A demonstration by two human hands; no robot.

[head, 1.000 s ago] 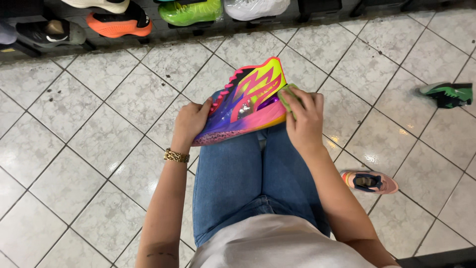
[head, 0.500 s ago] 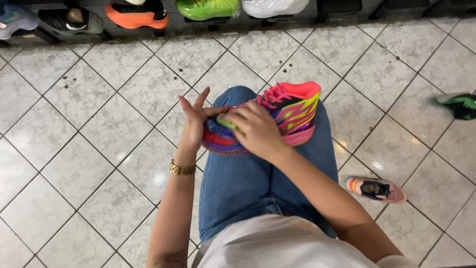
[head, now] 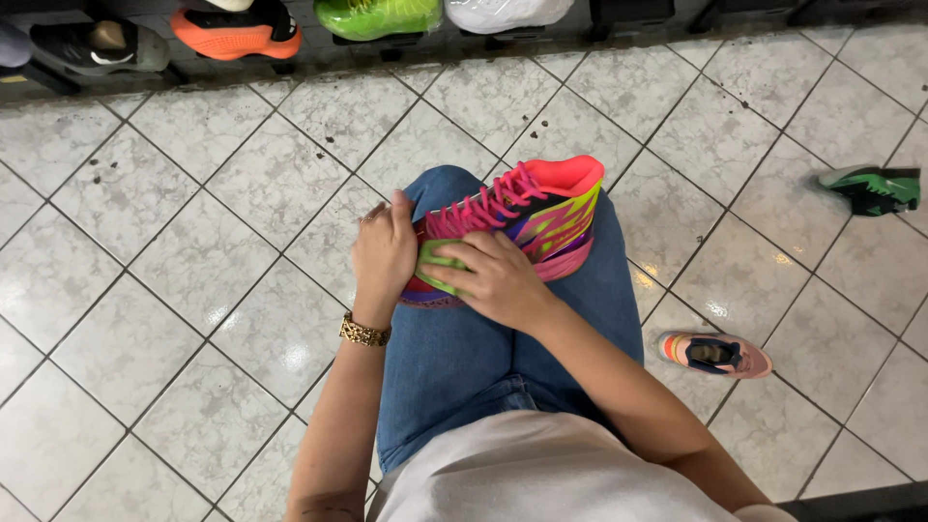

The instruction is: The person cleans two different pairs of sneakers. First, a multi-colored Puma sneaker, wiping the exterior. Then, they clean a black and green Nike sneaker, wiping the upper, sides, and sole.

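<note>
The left hand (head: 384, 256) clasps the toe of a pink-laced sneaker (head: 522, 217) lying on the lap; the right hand (head: 488, 280) presses a green cloth (head: 437, 266), mostly hidden under its fingers, against the side. Since half a second ago the shoe has turned laces-up. A pink shoe (head: 715, 354) lies on the tiles (head: 193, 290) nearby.

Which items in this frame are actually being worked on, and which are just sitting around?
In hand:
- multicoloured sneaker on the lap, gripped at the toe by the left hand
- green cloth pressed to its side by the right hand

Lying about:
- pink shoe on the tile floor
- green shoe
- shoes on the rack
</note>
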